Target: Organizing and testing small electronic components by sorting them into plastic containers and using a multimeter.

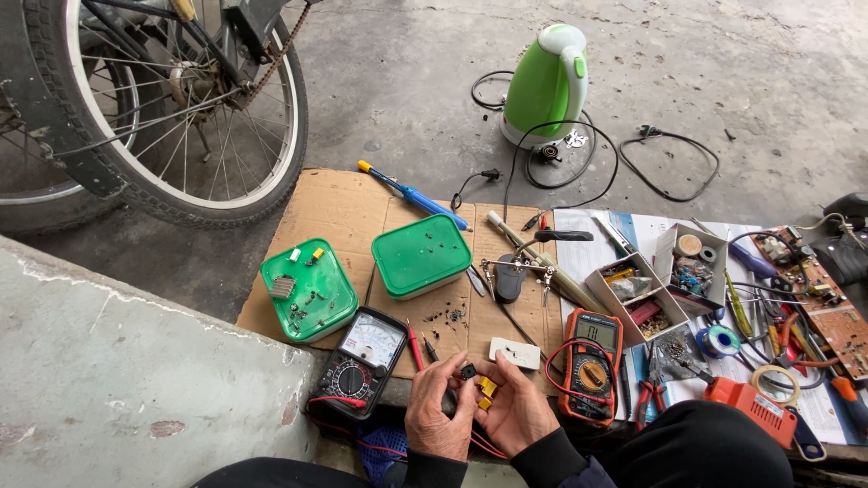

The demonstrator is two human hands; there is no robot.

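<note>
Low in the middle of the frame, the left hand (438, 417) and the right hand (515, 413) meet over the near edge of a cardboard sheet (334, 210). Between them sits a small yellow part (486, 389); the right hand's fingers pinch it, and the left hand's fingertips hold a small black piece (467, 370) just beside it, at the upper left of the yellow part. Left of the hands lies a black analogue meter (360, 361), and right of them an orange digital multimeter (589, 365) with red leads. Just above the hands rests a white rectangular block (514, 352). Higher on the cardboard lie two green lids (420, 256), the left one carrying small components. A green electric kettle (545, 86) stands on the floor at upper centre, and a bicycle wheel (172, 108) fills the upper left.
</note>
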